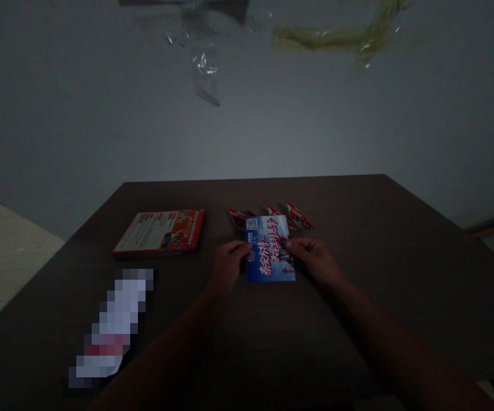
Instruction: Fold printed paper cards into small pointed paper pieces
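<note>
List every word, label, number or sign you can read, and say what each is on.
"泰安方特": large lettering on the blue card.
"大学生特惠季": large lettering on the same card.
QR code, no words: the card's upper left corner; small print below it unreadable.
Red-and-white flat pack: print too small and blurred.
Red pieces behind the card: markings too small.
Pixelated object: nothing readable.

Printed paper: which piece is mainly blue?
The card held by the left hand and right hand; the red-edged stack and red folded pieces lack its blue background.
</note>
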Available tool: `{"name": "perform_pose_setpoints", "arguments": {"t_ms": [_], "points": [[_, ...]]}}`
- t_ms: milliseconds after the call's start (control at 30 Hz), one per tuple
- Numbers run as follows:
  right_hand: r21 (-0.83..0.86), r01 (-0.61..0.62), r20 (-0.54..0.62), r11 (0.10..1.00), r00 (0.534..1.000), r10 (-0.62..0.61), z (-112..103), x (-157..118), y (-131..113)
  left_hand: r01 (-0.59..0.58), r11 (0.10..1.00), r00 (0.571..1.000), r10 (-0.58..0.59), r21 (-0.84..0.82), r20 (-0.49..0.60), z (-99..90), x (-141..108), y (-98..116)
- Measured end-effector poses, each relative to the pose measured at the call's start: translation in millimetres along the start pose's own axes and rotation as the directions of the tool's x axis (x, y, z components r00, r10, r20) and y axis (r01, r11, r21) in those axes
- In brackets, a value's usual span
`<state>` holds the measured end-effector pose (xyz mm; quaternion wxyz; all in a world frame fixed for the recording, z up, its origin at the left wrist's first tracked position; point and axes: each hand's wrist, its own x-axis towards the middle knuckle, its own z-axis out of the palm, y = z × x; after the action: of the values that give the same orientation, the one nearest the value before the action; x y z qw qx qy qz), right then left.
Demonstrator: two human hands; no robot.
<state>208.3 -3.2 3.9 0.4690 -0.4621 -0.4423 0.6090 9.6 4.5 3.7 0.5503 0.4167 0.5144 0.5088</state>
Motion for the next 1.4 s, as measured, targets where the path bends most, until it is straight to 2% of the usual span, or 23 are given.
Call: {"name": "perform_pose_setpoints", "arguments": {"t_ms": [233,433,733,1400], "points": [[0.004,-0.019,-0.086,1.000,0.996,0.020,0.3,0.5,1.0,0.012,1.000,1.000,-0.012,0.003,0.023,1.4,-1.8,1.5],[-0.027,0.041,-0.098,0.999,0.994,-0.044,-0.6,0.4,-1.2,0.007,1.000,1.000,-0.007,0.008,0.022,0.3,-0.5,0.8],[-0.037,0.072,-0.109,0.997,0.991,-0.075,-4.0,3.2,3.9,-0.006,0.998,0.999,0.004,0.056,0.039,0.2,-2.2,1.7],[-0.069,0.121,-0.152,0.990,0.980,-0.131,-4.5,3.3,1.4,-0.008,0.999,0.996,0.003,0.052,0.091,-1.4,-0.3,-2.7]]}}
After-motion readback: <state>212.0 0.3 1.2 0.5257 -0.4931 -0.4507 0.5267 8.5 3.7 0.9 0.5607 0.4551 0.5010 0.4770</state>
